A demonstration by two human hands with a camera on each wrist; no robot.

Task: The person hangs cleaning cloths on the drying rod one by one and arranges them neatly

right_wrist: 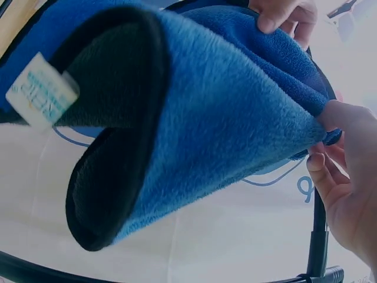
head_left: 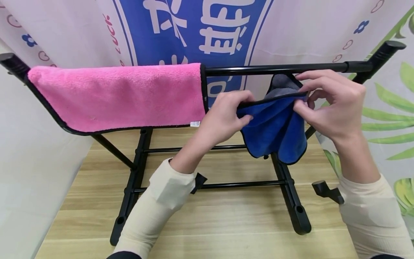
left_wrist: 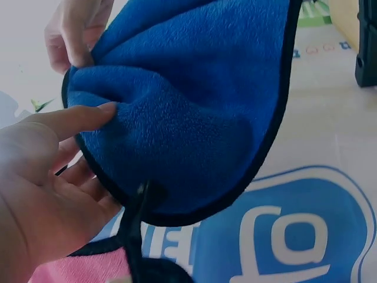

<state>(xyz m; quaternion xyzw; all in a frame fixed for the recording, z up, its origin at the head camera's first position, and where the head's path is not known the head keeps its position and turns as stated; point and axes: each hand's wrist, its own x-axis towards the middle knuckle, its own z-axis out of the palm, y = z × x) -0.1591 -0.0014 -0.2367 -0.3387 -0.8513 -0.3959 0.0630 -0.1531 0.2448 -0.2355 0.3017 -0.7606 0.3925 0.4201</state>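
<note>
Cloth of blue plush (head_left: 275, 126) hangs just below the black top bar (head_left: 242, 70) in the head view, its upper edge running sideways between left grip (head_left: 223, 117) and right grip (head_left: 337, 102), the right nearer the bar. Left wrist view: the left grip, loosely closed, holds the cloth between thumb and fingers. Right wrist view: the right grip pinches a gathered edge between thumb and fingertips.

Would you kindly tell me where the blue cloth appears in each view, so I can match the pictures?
Head: blue cloth right of centre, below the black rail.
Left wrist: blue cloth in the middle, running up to the top edge.
Right wrist: blue cloth across the upper half, drooping into the lower left.
Shared landmark: right hand, at right, top left and far right respectively.
</note>
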